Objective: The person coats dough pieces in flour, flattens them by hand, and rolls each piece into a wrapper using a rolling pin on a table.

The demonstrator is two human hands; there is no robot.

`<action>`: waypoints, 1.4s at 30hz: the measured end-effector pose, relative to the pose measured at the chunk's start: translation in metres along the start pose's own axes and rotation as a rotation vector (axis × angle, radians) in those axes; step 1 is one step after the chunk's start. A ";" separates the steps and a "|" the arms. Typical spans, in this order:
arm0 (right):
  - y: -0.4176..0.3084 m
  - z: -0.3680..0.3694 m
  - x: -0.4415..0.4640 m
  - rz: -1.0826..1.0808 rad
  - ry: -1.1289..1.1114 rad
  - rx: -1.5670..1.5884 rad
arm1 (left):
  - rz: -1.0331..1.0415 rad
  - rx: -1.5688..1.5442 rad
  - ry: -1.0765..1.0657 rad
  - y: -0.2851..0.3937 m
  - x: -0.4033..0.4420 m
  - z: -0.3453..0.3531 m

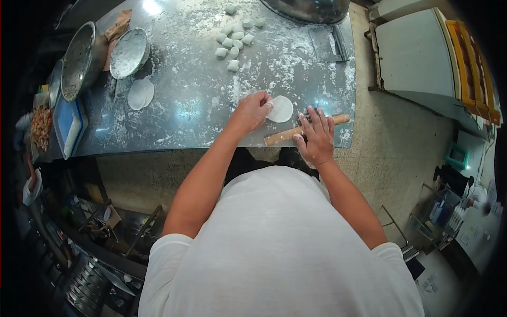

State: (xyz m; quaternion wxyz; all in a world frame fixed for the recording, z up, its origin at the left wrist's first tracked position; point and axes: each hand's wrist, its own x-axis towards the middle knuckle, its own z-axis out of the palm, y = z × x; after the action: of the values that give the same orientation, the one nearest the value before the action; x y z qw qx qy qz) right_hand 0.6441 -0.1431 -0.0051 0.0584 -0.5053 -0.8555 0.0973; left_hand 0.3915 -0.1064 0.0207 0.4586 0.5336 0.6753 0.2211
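My left hand (252, 112) pinches the left edge of a thin round dough wrapper (281, 109) lying on the floured steel table. Just right of it, my right hand (318, 138) lies over a wooden rolling pin (280, 138), palm down with fingers stretched out and apart. The pin is slightly tilted along the table's front edge, its right end (342, 119) showing past my fingers. Several small pieces of dough (235, 43) sit in a loose group farther back. Over to the left, a few rolled wrappers (141, 94) overlap each other.
At the left stand a flour-dusted bowl (129, 54), a large metal basin (82, 63), a blue tray (67, 124) and a container of chopped filling (40, 128). A big metal vessel (311, 9) is at the back. A white cabinet (414, 58) stands to the right, beyond the table edge.
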 end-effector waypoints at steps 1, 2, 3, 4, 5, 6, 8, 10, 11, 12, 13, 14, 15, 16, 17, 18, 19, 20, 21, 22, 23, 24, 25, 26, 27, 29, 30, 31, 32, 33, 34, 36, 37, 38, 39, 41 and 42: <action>-0.005 -0.006 0.011 0.010 -0.010 0.004 | -0.061 -0.042 -0.032 0.000 -0.005 -0.001; -0.006 -0.009 0.033 0.040 -0.025 -0.006 | -0.121 -0.082 -0.064 0.001 -0.004 0.000; -0.010 -0.014 0.056 0.074 -0.044 -0.014 | -0.128 -0.080 -0.082 0.005 -0.002 -0.001; -0.015 -0.015 0.080 0.114 -0.013 -0.041 | -0.076 -0.031 -0.048 0.009 -0.001 -0.003; -0.015 -0.010 0.105 0.146 0.030 -0.070 | -0.014 0.018 -0.003 0.012 0.003 -0.004; -0.010 -0.001 0.126 0.148 0.036 -0.067 | -0.011 0.025 -0.002 0.010 0.010 -0.003; -0.004 0.004 0.149 0.148 0.157 -0.066 | 0.185 0.138 0.139 0.010 0.021 0.002; -0.009 -0.003 0.137 0.125 0.209 -0.056 | 0.231 0.233 0.100 0.010 0.027 -0.003; -0.011 -0.007 0.120 0.140 0.148 -0.042 | 0.254 0.324 0.051 0.010 0.031 -0.005; -0.013 -0.007 0.097 0.154 0.078 -0.027 | 0.257 0.318 0.068 0.009 0.030 -0.005; -0.011 -0.003 0.066 0.123 0.017 -0.014 | 0.186 0.222 0.074 0.007 0.025 -0.004; -0.007 -0.001 0.038 0.092 -0.044 -0.001 | 0.117 0.125 0.080 0.004 0.021 -0.003; -0.006 -0.003 0.021 0.084 -0.043 -0.003 | 0.035 0.034 0.040 0.000 0.015 -0.001; -0.006 -0.004 0.007 0.062 -0.036 -0.011 | 0.033 0.033 0.042 -0.004 0.010 0.000; -0.005 -0.001 -0.001 0.050 -0.033 -0.016 | -0.053 -0.070 -0.028 -0.009 0.004 0.003; -0.009 -0.004 0.013 0.059 -0.038 -0.012 | -0.140 -0.170 -0.102 -0.012 0.002 0.005; -0.014 -0.013 0.042 0.083 -0.053 -0.027 | -0.140 -0.165 -0.112 -0.010 0.002 0.004; -0.016 -0.017 0.068 0.109 -0.066 -0.044 | -0.084 -0.113 -0.068 -0.003 0.003 0.000; -0.013 -0.014 0.092 0.118 -0.062 -0.042 | -0.025 -0.060 -0.019 0.001 0.005 -0.003; -0.010 -0.011 0.119 0.132 -0.002 -0.033 | -0.018 -0.051 -0.014 0.002 0.011 -0.004; -0.009 -0.010 0.134 0.146 0.062 -0.026 | 0.036 0.000 0.033 0.006 0.019 -0.006; -0.008 -0.010 0.138 0.141 0.082 -0.030 | 0.095 0.047 0.086 0.011 0.025 -0.007; -0.008 -0.007 0.139 0.139 0.106 -0.021 | 0.112 0.050 0.099 0.011 0.028 -0.007; -0.007 -0.008 0.143 0.137 0.133 -0.012 | 0.200 0.127 0.075 0.010 0.031 -0.007; -0.012 -0.016 0.130 0.148 0.099 -0.021 | 0.288 0.203 0.058 0.008 0.037 -0.008; -0.012 -0.010 0.084 0.118 0.000 -0.028 | 0.255 0.138 0.083 0.004 0.034 -0.008; -0.008 -0.004 0.049 0.087 0.009 -0.001 | 0.205 0.074 0.081 0.002 0.028 -0.006; -0.006 -0.001 0.022 0.058 0.016 0.028 | 0.026 -0.036 0.019 0.004 0.020 -0.006; -0.005 -0.002 0.013 0.055 0.015 0.027 | 0.025 -0.038 0.022 -0.001 0.016 -0.005; -0.010 -0.009 0.009 0.046 0.009 0.041 | -0.014 -0.103 -0.014 -0.005 0.010 -0.004; -0.012 -0.014 0.008 0.042 0.003 0.056 | -0.053 -0.165 -0.055 -0.008 0.010 -0.003; -0.012 -0.019 0.047 0.073 -0.062 0.051 | -0.025 -0.109 -0.023 -0.004 0.017 -0.006; -0.016 -0.021 0.076 0.099 -0.046 0.040 | 0.000 -0.056 0.012 -0.001 0.017 -0.007; -0.015 -0.019 0.099 0.119 -0.022 0.023 | 0.004 -0.055 0.007 0.002 0.021 -0.006; -0.012 -0.015 0.115 0.123 -0.016 0.022 | 0.028 -0.022 0.003 0.007 0.026 -0.006; -0.008 -0.009 0.140 0.112 0.127 0.005 | 0.068 0.017 0.020 0.014 0.033 -0.006; -0.009 -0.010 0.138 0.102 0.147 0.003 | 0.186 0.174 0.038 0.013 0.034 -0.002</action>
State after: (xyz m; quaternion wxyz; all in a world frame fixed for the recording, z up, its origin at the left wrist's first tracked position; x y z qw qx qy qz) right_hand 0.5717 -0.0257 0.0070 0.1169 -0.5539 -0.8219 0.0640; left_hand 0.3960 -0.0702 0.0193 0.3754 0.6276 0.6479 0.2134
